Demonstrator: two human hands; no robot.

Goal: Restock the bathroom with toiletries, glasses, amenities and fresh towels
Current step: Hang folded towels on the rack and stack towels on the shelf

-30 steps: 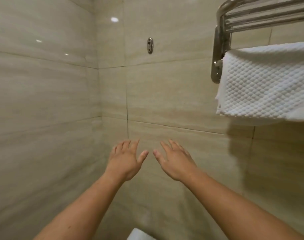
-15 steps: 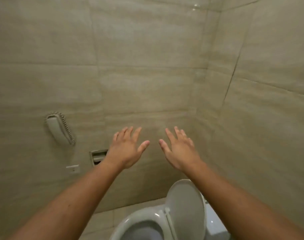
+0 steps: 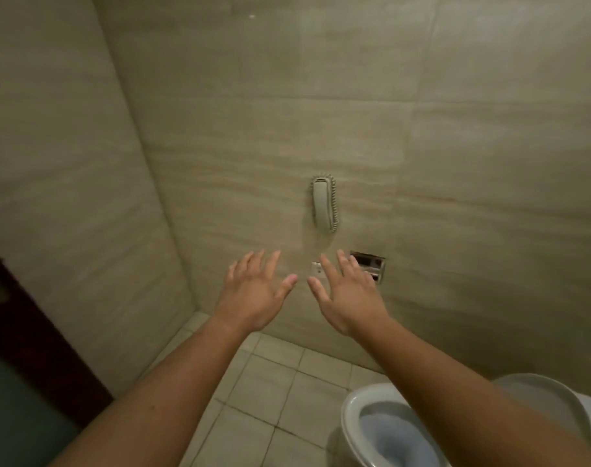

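The recessed holder (image 3: 371,264) sits low in the beige tiled wall (image 3: 456,163), a small rectangular niche with a shiny metal frame and a dark inside; what it holds is too blurred to tell, and its left end is hidden behind the right hand (image 3: 349,298); just left of it a small white plate (image 3: 316,267) is fixed to the wall, and above that hangs a pale wall phone (image 3: 323,203) with a coiled cord round its edge. Both hands are raised before the wall, palms away, holding nothing; the right hand's fingers (image 3: 327,267) are straight and spread wide; the left hand (image 3: 253,294) is spread likewise, thumbs nearly meeting between them. Below lie pale square floor tiles (image 3: 273,382); at lower right stands a white toilet (image 3: 351,419), seat and lid up; a dark door frame (image 3: 27,332) runs down the left edge.
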